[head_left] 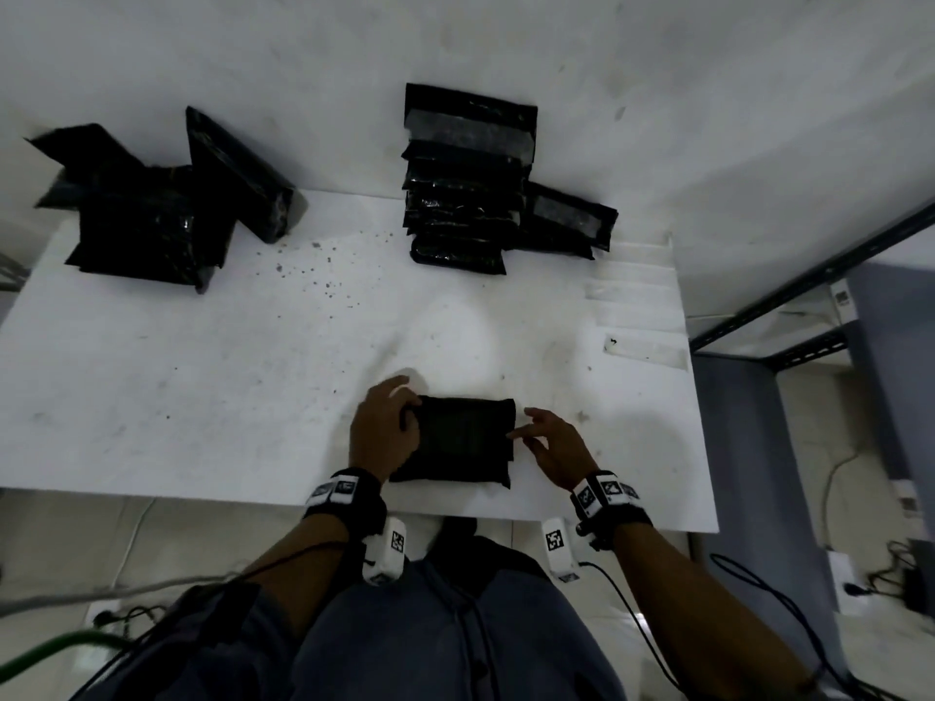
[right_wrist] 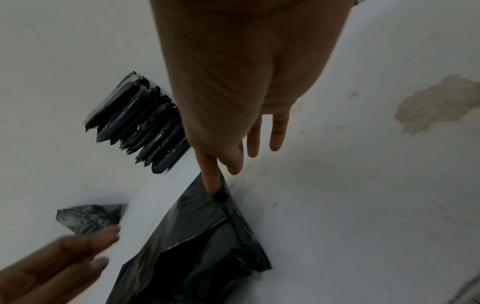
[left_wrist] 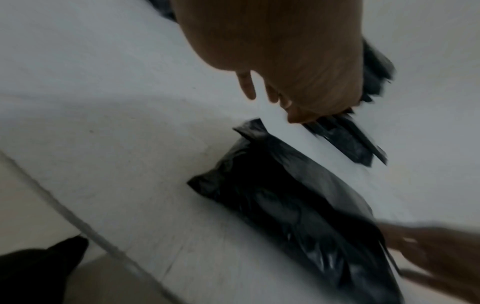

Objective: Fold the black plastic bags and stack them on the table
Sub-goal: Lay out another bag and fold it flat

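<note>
Now, folded bag: a black plastic bag (head_left: pixel 458 440) folded into a rough rectangle, lying flat on the white table (head_left: pixel 202 376) at about 6 o'clock, near the front edge.
Left hand: the left hand (head_left: pixel 383 427) sits at the bag's 9 o'clock edge with fingers bent over that edge and touching the plastic; whether they actually pinch it I cannot tell.
Right hand: the right hand (head_left: pixel 554 447) is at the bag's 3 o'clock edge, fingers (right_wrist: pixel 211 181) straight and spread, one fingertip pressing down on a corner of the plastic; nothing is clasped.
Stack: a row of folded black bags (head_left: pixel 463 189) leans against the wall at 12 o'clock, with one more packet (head_left: pixel 566 220) just beside it toward 1 o'clock.
Loose pile: a rougher heap of black bags (head_left: pixel 152 215) sits at 10 o'clock, well apart from the hands.
Table surface: dark specks (head_left: pixel 313 270) are scattered between the heap and the stack.
</note>
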